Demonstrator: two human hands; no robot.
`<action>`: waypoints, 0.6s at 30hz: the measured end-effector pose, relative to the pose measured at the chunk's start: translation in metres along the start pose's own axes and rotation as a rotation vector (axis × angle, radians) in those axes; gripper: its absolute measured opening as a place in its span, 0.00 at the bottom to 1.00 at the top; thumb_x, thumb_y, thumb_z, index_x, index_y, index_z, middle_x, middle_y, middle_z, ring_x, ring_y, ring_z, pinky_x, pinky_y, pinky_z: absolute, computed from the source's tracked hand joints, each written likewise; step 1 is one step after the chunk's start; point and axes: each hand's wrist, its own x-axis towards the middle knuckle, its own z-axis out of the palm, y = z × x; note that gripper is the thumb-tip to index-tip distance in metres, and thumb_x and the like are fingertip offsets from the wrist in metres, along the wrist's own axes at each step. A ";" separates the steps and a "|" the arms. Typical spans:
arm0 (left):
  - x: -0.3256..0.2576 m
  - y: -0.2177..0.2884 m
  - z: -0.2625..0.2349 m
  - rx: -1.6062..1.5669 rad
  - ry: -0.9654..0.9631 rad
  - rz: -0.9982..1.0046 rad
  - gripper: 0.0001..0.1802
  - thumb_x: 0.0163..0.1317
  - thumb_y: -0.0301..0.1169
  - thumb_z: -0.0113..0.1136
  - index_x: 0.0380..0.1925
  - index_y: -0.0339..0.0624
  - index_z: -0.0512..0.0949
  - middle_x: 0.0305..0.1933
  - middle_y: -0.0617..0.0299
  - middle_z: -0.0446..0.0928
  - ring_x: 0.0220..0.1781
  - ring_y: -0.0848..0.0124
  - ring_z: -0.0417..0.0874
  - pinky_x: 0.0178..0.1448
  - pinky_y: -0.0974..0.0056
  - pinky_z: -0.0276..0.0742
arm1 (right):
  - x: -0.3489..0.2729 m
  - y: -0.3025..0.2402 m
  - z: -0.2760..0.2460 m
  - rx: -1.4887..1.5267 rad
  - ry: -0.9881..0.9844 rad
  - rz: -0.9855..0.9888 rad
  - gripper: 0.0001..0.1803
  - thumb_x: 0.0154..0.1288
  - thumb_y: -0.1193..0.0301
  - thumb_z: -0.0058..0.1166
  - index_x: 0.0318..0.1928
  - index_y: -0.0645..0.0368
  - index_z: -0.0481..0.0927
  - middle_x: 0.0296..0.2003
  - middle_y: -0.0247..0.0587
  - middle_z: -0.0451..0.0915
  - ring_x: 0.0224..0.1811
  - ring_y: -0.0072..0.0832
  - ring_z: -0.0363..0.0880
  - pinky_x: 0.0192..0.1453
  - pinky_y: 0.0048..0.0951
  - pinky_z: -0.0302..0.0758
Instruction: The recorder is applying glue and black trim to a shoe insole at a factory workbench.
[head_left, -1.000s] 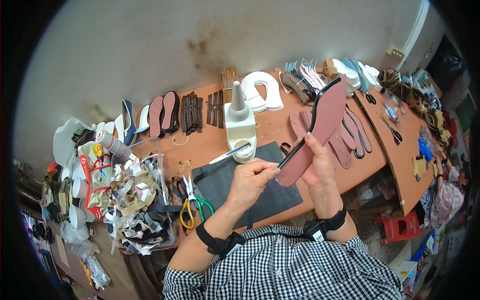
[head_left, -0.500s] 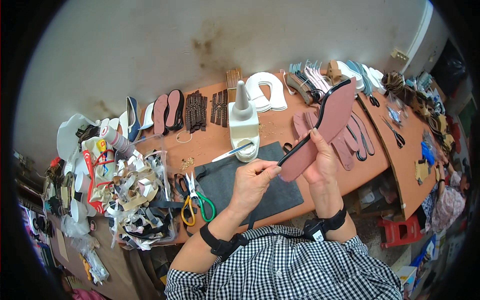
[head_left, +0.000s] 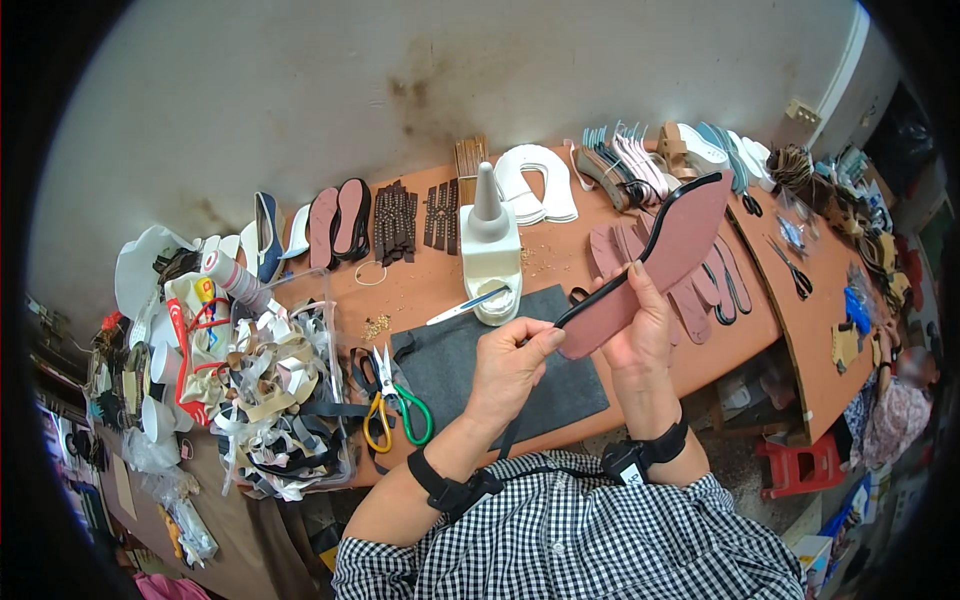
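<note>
Your right hand point(head_left: 640, 325) grips the pink sole point(head_left: 665, 265), fingers closed around it; your left hand point(head_left: 510, 365) pinches its black edge strip point(head_left: 600, 295) above the counter point(head_left: 420, 290).

Right hand point(head_left: 640, 325) gripping pink shoe sole point(head_left: 660, 262), left hand point(head_left: 510, 365) pinching its black edge strip point(head_left: 600, 298), above grey mat point(head_left: 480, 370)

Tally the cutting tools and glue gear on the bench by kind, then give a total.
Scissors with one yellow and one green handle: 1
Dark scissors on the right-hand bench: 1
White cone-topped glue bottle: 1
White glue dish: 1
Thin blue-and-white brush resting on the dish: 1
Total: 5
</note>
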 end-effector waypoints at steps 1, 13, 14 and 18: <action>0.001 -0.001 0.000 0.011 0.001 0.009 0.08 0.57 0.28 0.59 0.30 0.33 0.76 0.19 0.70 0.69 0.14 0.85 0.63 0.16 0.79 0.56 | 0.000 0.000 0.000 0.009 0.012 -0.002 0.09 0.57 0.76 0.54 0.39 0.57 0.72 0.27 0.34 0.74 0.29 0.24 0.75 0.37 0.28 0.76; 0.022 0.004 -0.017 0.420 0.093 0.376 0.08 0.57 0.29 0.59 0.24 0.35 0.75 0.21 0.70 0.68 0.21 0.81 0.66 0.24 0.75 0.61 | 0.007 0.020 -0.008 0.032 -0.049 0.197 0.13 0.61 0.65 0.53 0.43 0.57 0.72 0.35 0.35 0.75 0.40 0.28 0.74 0.46 0.33 0.73; 0.025 0.007 -0.021 0.532 0.114 0.500 0.08 0.56 0.28 0.59 0.23 0.34 0.74 0.21 0.69 0.69 0.22 0.80 0.67 0.25 0.74 0.62 | 0.006 0.021 -0.013 -0.104 -0.063 0.314 0.13 0.61 0.64 0.53 0.43 0.57 0.72 0.36 0.35 0.75 0.40 0.28 0.74 0.46 0.32 0.72; 0.029 0.027 -0.036 0.917 0.101 0.752 0.03 0.51 0.23 0.58 0.23 0.34 0.74 0.22 0.58 0.70 0.23 0.69 0.72 0.27 0.69 0.66 | -0.001 0.021 -0.053 -0.667 -0.144 0.431 0.12 0.60 0.65 0.54 0.42 0.58 0.74 0.36 0.33 0.76 0.40 0.28 0.73 0.44 0.28 0.70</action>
